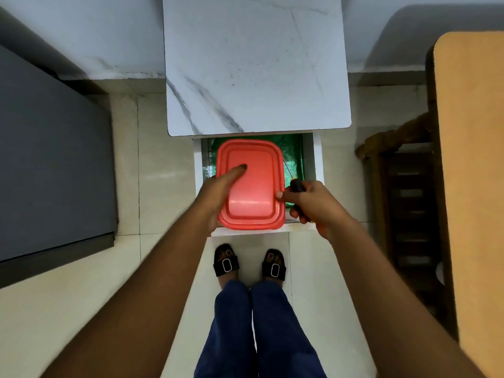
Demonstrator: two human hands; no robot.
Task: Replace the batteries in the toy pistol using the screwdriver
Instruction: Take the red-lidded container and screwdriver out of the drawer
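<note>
A red lidded plastic box (252, 186) sits over the open white drawer (317, 159) under the marble-topped table. My left hand (218, 189) grips the box's left side, thumb lying on the lid. My right hand (311, 203) is closed around a screwdriver with a black and yellow handle (296, 185); its thin metal shaft (287, 167) points away over the drawer's right part. The right thumb touches the box's right edge. No toy pistol or batteries are visible.
The drawer is lined with green patterned material (293, 154). The white marble table top (253, 64) is above it. A dark grey cabinet (51, 159) stands at left, a wooden chair (403, 186) and an orange table top (474, 186) at right. My feet in black sandals (249, 264) stand below the drawer.
</note>
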